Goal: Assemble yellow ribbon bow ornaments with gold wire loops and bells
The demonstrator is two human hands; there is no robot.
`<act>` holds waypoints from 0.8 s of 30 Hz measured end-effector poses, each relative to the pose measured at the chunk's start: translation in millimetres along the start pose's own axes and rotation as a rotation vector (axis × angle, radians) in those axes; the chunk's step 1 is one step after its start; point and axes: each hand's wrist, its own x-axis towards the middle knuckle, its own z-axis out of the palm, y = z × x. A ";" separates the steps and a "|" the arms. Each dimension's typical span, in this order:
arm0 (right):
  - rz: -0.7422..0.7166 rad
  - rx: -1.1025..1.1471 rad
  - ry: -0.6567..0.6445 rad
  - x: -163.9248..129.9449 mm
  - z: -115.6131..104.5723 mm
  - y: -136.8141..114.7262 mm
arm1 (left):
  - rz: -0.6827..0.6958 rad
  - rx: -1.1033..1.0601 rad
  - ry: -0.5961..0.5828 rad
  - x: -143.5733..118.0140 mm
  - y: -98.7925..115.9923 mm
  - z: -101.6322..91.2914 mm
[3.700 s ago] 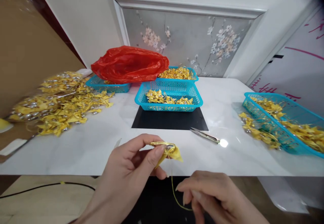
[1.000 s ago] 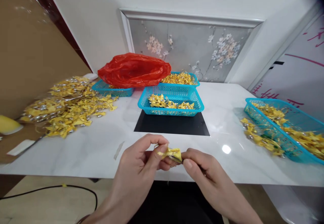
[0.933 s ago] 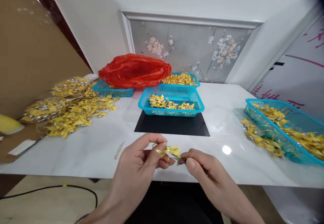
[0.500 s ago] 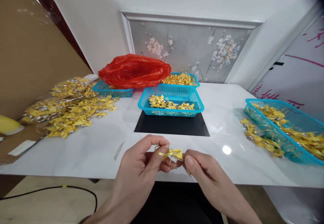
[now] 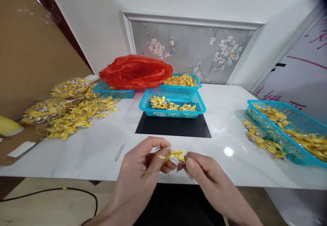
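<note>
Over the table's front edge, my left hand (image 5: 140, 166) pinches a small yellow ribbon bow (image 5: 180, 155) between thumb and index finger. A thin gold cord (image 5: 160, 156) loops out around that fingertip. From the other side, my right hand (image 5: 208, 171) has its thumb and forefinger closed at the bow's right end. A thin, shiny, pale strip shows along the bow's lower side and runs toward the right fingertips; whether it is wire, a needle or cord I cannot tell. What the right fingers grip is mostly hidden by them.
Ahead, a blue basket (image 5: 172, 114) with yellow bows stands partly on a black mat (image 5: 173, 127). Behind it are another basket (image 5: 196, 79) and a red plastic bag (image 5: 135, 72). Bows with silvery beads (image 5: 74, 113) are heaped left; a larger basket (image 5: 301, 152) stands right.
Both hands keep nearly the same place and hold. The left hand's lower fingers have drawn slightly left, and the thin cord that hung below the bow no longer shows there.
</note>
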 end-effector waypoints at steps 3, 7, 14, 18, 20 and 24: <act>-0.001 0.013 0.003 -0.2 0.0 -0.2 | 0.003 -0.009 -0.005 -1.1 -1.0 0.5; 0.007 -0.001 0.017 0.5 0.1 -0.5 | -0.012 -0.004 -0.004 -0.8 1.9 2.2; -0.008 -0.024 0.039 0.3 1.2 -1.9 | -0.034 0.043 -0.004 0.5 6.9 1.7; -0.049 -0.098 0.026 -3.4 -1.3 -4.3 | -0.028 0.044 0.009 1.6 0.8 -0.2; -0.070 -0.218 0.038 -4.5 -7.1 2.2 | -0.052 0.041 0.022 3.5 -0.3 -3.0; 0.012 -0.634 0.357 2.3 -27.8 41.3 | -0.130 0.003 0.041 8.3 2.3 -11.3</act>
